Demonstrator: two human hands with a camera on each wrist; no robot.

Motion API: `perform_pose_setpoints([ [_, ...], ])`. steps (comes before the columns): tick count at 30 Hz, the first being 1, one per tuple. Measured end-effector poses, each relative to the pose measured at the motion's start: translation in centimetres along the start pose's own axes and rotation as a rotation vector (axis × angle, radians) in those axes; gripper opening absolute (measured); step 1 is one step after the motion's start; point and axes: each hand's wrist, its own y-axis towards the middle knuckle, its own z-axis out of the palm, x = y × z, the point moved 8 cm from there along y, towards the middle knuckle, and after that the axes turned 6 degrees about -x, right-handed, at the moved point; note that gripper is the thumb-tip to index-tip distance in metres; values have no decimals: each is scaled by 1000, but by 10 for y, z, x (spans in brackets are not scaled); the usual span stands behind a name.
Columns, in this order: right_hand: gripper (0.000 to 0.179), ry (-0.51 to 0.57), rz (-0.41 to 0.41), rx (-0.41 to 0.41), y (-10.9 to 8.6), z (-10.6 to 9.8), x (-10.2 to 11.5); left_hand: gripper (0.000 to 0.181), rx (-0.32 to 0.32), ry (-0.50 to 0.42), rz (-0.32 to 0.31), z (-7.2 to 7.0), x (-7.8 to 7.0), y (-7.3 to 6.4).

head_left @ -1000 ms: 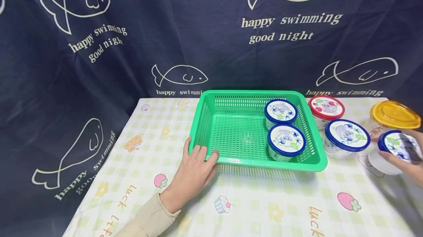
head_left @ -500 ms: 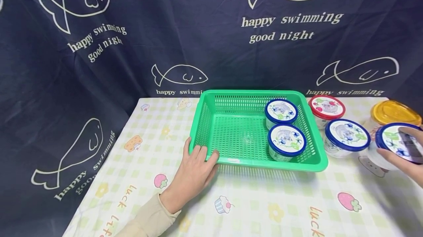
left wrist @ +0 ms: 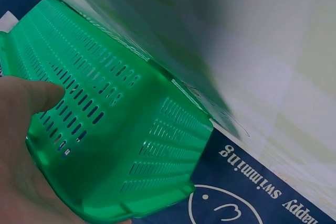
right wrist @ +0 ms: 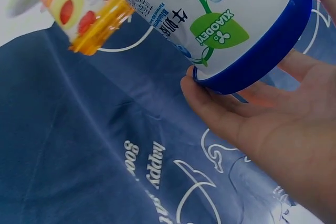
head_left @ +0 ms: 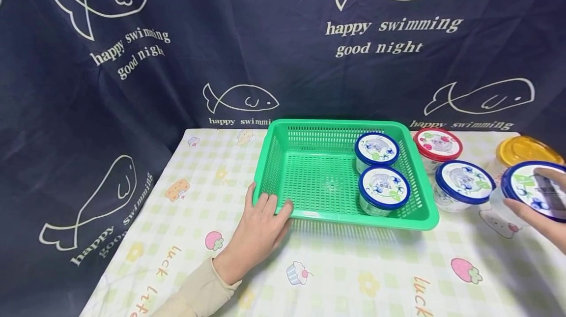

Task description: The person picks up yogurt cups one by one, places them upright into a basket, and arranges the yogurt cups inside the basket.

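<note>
My left hand (head_left: 252, 238) grips the near left corner of a green plastic basket (head_left: 345, 217). In the left wrist view the thumb presses the slotted outer wall of the basket (left wrist: 121, 114). At the far right my right hand (head_left: 544, 226) holds a blue-lidded tub (head_left: 523, 187) by its lid, off the table. The right wrist view shows blueberries printed on this tub (right wrist: 220, 24), with the fingers around the lid's rim. Two similar blue-lidded tubs stand in the basket's right end, a rear one (head_left: 376, 150) and a front one (head_left: 383, 188).
Right of the basket stand a red-lidded tub (head_left: 438, 145) and another blue-lidded tub (head_left: 464, 182). A yellow-lidded tub (head_left: 528, 150) is behind the held one, partly hidden. A checked cloth (head_left: 345, 268) covers the table; a dark blue curtain (head_left: 283, 37) hangs behind.
My right hand has raised the blue-lidded tub off the tabletop, and it now covers part of the yellow-lidded tub. The left hand and the basket stay in place.
</note>
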Motion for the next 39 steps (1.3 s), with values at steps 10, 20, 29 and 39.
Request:
perform_pose_setpoints([
  [10,81,101,-173,-93,6,-13,48,29,-1,5,10,0,2,0],
  [20,97,258,-414,-159,3,-22,102,32,3,11,7,1,1,-3],
  [29,93,130,-476,-93,-1,-22,133,31,5,19,5,1,1,-1],
  [39,83,141,-605,-43,0,-16,162,29,-9,14,16,0,0,0],
])
